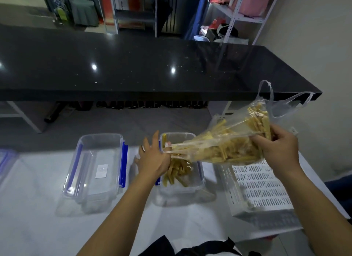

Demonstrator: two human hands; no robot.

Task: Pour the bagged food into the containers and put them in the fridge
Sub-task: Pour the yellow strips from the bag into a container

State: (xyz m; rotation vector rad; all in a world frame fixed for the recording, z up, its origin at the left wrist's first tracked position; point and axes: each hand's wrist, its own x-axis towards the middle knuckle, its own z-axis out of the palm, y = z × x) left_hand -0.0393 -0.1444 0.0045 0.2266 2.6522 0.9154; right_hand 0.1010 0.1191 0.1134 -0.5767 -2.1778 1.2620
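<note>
Tipped over, mouth low to the left, base high to the right: clear plastic bag (224, 143) packed with yellow food strips (228, 149). Right hand (280, 147) clamped round the raised base, fingers curled into the plastic. Left hand (154, 158) at the mouth of the bag, fingers spread, thumb side pinching the plastic edge right over the near container (198, 185). Strips (177, 171) already lying in that clear container, piled toward its left half. Blue clip visible on its left edge, partly hidden behind the wrist. Second clear container (95, 170) just to the left, blue clips along both long sides, a white label on its bottom, no food inside. Both tubs standing on the white table (38, 217). White perforated basket (261, 189) to the right, under the raised end of the bag. Bag handles (270, 95) sticking up loose toward the black counter (133, 65) behind.
</note>
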